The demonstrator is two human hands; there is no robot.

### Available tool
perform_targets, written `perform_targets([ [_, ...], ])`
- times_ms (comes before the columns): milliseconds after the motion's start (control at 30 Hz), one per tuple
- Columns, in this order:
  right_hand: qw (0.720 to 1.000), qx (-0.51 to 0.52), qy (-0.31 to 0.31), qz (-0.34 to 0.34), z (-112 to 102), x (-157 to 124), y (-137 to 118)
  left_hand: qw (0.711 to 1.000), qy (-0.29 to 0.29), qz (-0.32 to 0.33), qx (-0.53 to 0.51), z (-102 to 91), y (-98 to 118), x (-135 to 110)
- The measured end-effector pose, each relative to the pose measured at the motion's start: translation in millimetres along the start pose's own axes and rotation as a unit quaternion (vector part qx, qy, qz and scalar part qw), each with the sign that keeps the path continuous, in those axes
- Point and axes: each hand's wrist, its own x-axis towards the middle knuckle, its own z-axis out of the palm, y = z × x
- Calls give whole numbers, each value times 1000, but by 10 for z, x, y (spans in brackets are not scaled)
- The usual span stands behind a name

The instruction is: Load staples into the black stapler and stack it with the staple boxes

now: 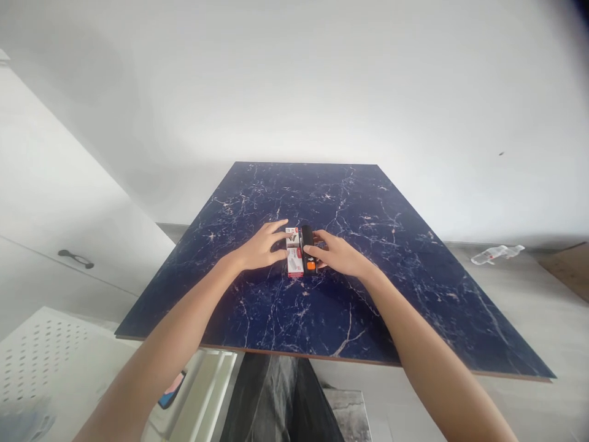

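Two small white-and-red boxes stand end to end near the middle of the dark blue marbled table (pixel 294 196): a far box (pixel 292 236) and a near box (pixel 295 263). Against their right side lies what looks like a black stapler (pixel 308 242) with an orange label near its closer end. My left hand (pixel 263 247) is at the boxes' left side, fingers stretched and apart, the fingertips at the boxes. My right hand (pixel 338 253) grips the stapler from the right, thumb on top and fingers along its far side, partly hidden.
A clear plastic bottle (pixel 494 254) lies on the floor at right, near a brown cardboard piece (pixel 568 270). A white perforated stool or chair (pixel 43 350) stands at lower left, with a phone (pixel 172 391) close by. A white cabinet door has a dark handle (pixel 76 258).
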Motion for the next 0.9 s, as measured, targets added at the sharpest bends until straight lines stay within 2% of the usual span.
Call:
perform_targets([
  [133, 1000, -4, 9, 5, 1, 6, 1, 997, -71, -7, -20, -19, 31, -38],
  [300, 1000, -10, 3, 10, -1, 6, -17, 998, -46, 6, -30, 68, 64, -39],
  [467, 1000, -11, 6, 11, 5, -2, -35, 999, -47, 2, -10, 150, 45, -36],
  [700, 1000, -7, 5, 17, 18, -1, -43, 999, -1, 30, -15, 200, 50, -19],
  [900, 1000, -7, 9, 16, 13, -21, -72, 1000, -17, 11, -15, 176, 44, -19],
])
